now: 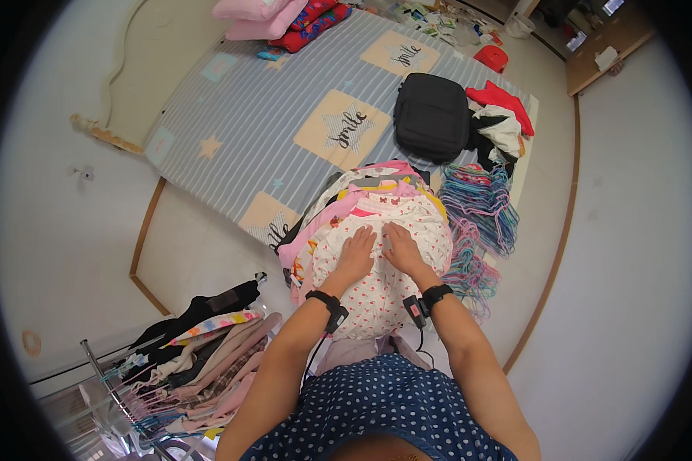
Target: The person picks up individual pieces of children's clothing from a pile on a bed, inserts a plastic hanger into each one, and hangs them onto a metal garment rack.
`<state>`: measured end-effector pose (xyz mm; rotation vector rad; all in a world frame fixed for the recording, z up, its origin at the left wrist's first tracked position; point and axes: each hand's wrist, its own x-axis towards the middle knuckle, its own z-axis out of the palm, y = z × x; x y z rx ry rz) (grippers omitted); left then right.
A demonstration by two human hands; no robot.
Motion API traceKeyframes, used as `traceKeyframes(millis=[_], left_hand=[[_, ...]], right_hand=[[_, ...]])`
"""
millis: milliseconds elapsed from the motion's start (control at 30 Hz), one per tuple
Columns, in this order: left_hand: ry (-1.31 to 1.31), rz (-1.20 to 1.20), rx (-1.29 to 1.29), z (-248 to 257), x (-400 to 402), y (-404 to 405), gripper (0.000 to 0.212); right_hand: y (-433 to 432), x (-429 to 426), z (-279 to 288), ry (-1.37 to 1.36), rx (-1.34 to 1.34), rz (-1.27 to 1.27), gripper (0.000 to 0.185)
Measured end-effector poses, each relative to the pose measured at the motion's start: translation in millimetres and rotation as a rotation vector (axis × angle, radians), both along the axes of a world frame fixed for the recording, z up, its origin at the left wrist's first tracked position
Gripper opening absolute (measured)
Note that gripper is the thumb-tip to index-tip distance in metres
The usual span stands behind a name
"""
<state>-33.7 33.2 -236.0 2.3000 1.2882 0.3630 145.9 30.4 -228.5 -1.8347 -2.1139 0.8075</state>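
Note:
A white garment with small red prints (360,308) lies spread over the top of a clothes pile at the bed's near edge. My left hand (357,252) rests on it, palm down, fingers pointing away from me. Close beside it, my right hand (404,251) lies flat on the same cloth, holding nothing. A narrow strip of fabric shows between the two hands. Under the white garment, pink, yellow and grey layers stick out, among them a pink garment (305,237). Each wrist wears a black strap with a small cabled device.
Bundles of plastic hangers (478,201) lie right of the pile. A black bag (432,118) and a red garment (504,104) are beyond, on the striped bedsheet (236,121). Left of me stands a metal clothes rack (106,377) with hung clothes. Pillows (265,26) lie at the far left.

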Motion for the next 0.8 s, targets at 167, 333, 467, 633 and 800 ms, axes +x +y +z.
traceKeyframes(millis=[167,333,467,633,800], left_hand=[[-0.011,0.039,-0.061,0.8,2.5,5.0,0.065],[-0.036,0.085,-0.135,-8.6,-4.9,1.3,0.052],[-0.008,0.081,-0.177,-10.4,-18.3,-6.2,0.031],[-0.077,0.129,-0.18,1.1,-35.0,-18.5,0.023],[0.112,0.269,-0.161,5.4,-34.6,-23.0,0.02]], right_hand=[[-5.0,-8.9,0.5,-0.179,-0.032,0.027,0.068],[-13.9,-15.4,-4.6,-0.288,-0.051,-0.018,0.048],[-34.8,-7.2,-15.7,-0.346,-0.08,0.073,0.022],[-63.1,2.2,-12.5,-0.362,-0.1,0.056,0.016],[-74.7,9.3,4.4,-0.349,-0.04,0.089,0.009]])
